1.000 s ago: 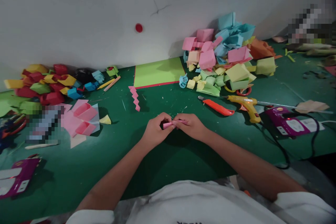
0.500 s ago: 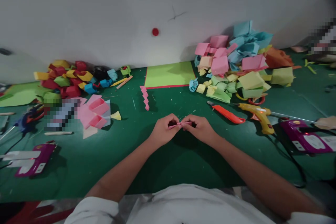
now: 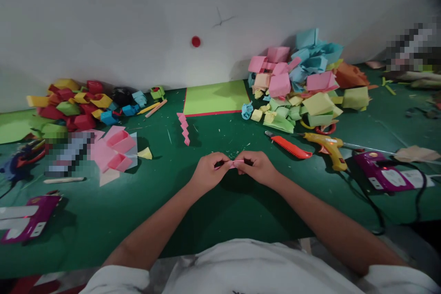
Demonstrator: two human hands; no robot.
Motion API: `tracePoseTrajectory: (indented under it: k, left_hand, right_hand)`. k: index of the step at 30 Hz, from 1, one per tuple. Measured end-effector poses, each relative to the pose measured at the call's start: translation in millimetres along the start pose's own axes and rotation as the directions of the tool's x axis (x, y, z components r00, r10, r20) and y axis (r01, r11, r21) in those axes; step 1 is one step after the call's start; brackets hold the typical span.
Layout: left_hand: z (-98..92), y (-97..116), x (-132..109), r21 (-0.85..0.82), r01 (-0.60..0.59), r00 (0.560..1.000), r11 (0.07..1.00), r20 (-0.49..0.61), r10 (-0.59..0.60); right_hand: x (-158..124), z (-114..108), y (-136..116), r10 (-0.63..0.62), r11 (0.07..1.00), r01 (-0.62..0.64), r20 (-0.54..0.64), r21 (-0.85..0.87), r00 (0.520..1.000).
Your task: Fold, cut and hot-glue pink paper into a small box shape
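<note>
Together, the left hand [image 3: 210, 172] and the right hand [image 3: 259, 168] pinched a small piece of pink paper [image 3: 237, 162] between thumbs and fingers, fingertips nearly meeting, just above the green table [image 3: 220, 220]. Both were curled almost closed; how the piece was folded, I couldn't make out. Beyond the left one lay a pink zigzag strip [image 3: 183, 128], and beyond the right one an orange cutter [image 3: 291, 147], near a yellow glue gun [image 3: 325, 144] and a heap of paper boxes [image 3: 319, 81].

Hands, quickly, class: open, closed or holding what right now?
Left hand: closed, pinching a small, narrow pink paper piece.
Right hand: closed, pinching the same piece.
</note>
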State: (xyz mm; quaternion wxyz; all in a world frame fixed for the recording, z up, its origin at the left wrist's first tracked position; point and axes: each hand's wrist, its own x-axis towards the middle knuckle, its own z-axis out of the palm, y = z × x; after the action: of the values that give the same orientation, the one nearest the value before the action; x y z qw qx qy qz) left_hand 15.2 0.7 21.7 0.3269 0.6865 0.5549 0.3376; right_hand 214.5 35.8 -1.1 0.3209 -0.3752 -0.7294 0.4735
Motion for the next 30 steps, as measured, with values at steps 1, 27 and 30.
tracePoseTrajectory:
  k: [1, 27, 30]
  left_hand:
    - [-0.1, 0, 0, 0.019, -0.007, 1.0, 1.0, -0.004, 0.007]
    - [-0.1, 5, -5, 0.077, 0.006, 1.0, 0.997, -0.016, -0.005]
    - [-0.5, 3, -4, 0.046, -0.004, 1.0, 0.999, 0.001, 0.004]
  right_hand:
    - [0, 0, 0, -0.001, 1.0, 0.001, -0.005, -0.001, 1.0]
    - [-8, 13, 0, -0.138, 0.912, 0.032, -0.232, -0.408, 0.963]
    - [-8, 12, -1, -0.153, 0.901, 0.037, -0.238, -0.432, 0.959]
